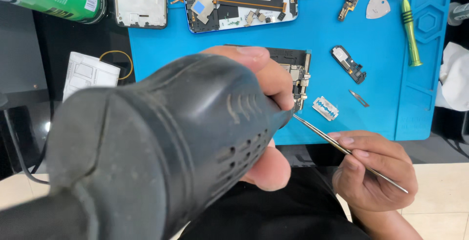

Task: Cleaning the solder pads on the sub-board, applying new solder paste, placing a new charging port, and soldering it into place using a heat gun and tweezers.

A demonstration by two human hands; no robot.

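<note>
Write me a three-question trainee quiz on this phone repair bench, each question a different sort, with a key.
1. True or false: the left hand holds the dark heat gun over the circuit board.
2. Which tool does the right hand hold? A. green screwdriver B. tweezers C. razor blade
3. Fill in: the razor blade lies on the ____ mat.

Key: 1 true. 2 B: the thin metal tweezers point toward the board; the green screwdriver lies untouched on the mat. 3 blue.
</note>
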